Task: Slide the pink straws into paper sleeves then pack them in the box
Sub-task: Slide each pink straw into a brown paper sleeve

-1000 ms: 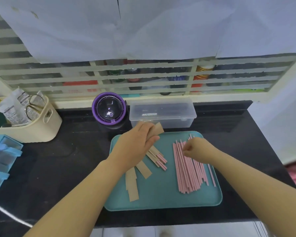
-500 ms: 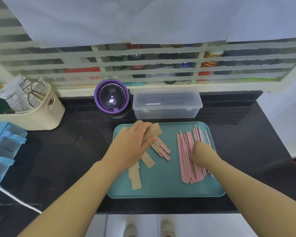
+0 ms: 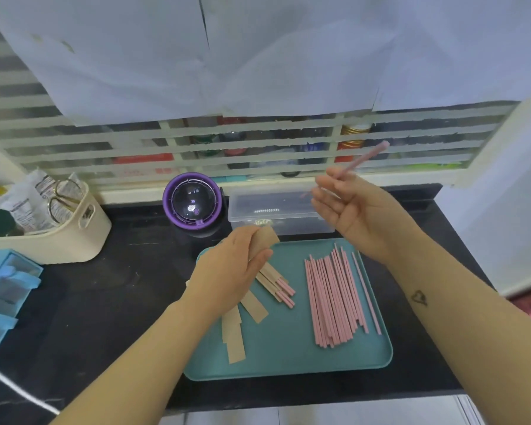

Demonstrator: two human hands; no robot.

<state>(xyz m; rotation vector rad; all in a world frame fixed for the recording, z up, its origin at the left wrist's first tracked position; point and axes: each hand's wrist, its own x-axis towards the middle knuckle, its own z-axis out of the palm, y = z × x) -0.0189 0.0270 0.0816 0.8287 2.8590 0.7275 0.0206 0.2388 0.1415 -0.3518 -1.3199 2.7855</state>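
A teal tray (image 3: 288, 360) holds a pile of pink straws (image 3: 334, 296) on its right side. Brown paper sleeves (image 3: 233, 335) lie on its left, and a few sleeved straws (image 3: 278, 283) rest near the middle. My left hand (image 3: 230, 277) lies over the sleeves and pinches one brown sleeve (image 3: 265, 239) at the tray's far left corner. My right hand (image 3: 356, 213) is raised above the tray, palm up, holding a single pink straw (image 3: 365, 159) that points up and to the right. The clear plastic box (image 3: 276, 210) sits closed behind the tray, partly hidden by my right hand.
A purple round device (image 3: 193, 204) stands left of the box. At the far left are a cream basket (image 3: 62, 234) with scissors and packets, and a blue drawer unit (image 3: 3, 296). A white cable (image 3: 16, 388) crosses the black counter's front left. A slatted window runs behind.
My right hand has lifted off the straw pile with one pink straw and risen above the box. My left hand has stayed on the sleeves.
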